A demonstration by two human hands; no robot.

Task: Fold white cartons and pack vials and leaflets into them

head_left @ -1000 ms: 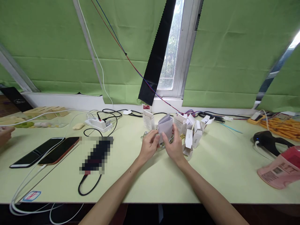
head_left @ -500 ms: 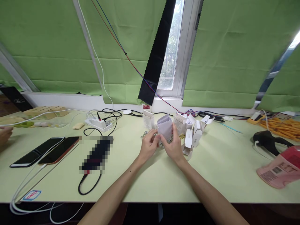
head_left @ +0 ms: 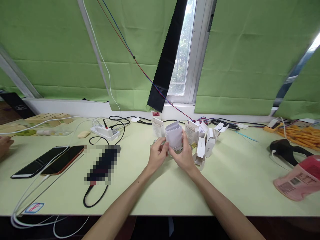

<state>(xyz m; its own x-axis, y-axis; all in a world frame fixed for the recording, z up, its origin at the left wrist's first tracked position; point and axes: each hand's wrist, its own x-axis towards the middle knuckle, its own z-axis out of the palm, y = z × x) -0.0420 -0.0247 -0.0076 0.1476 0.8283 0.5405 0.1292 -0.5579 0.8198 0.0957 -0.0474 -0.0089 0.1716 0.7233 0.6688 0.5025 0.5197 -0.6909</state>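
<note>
Between my two hands I hold a small white cardboard box (head_left: 174,136) whose top flap stands up. My left hand (head_left: 158,151) grips its lower left edge, thumb toward the near face. On the other side, the fingers of my right hand (head_left: 184,154) run up the right edge, with the thumb at the bottom. Shiny small items behind the box are mostly hidden. To the right stand several white boxes (head_left: 201,146) with flaps raised. Behind my left hand, another white box (head_left: 158,127) with printed text stands upright.
Phones (head_left: 63,160) and a cable lie on the left. A power strip (head_left: 106,132) with black cords sits farther back. On the right are a pink-labelled container (head_left: 298,178), a black object (head_left: 282,150) and orange pieces (head_left: 300,136). Another person's hand (head_left: 5,145) shows at the left edge.
The held box has turned slightly, its broad face now more toward me, and shifted a little left. My hands have moved slightly with it.
</note>
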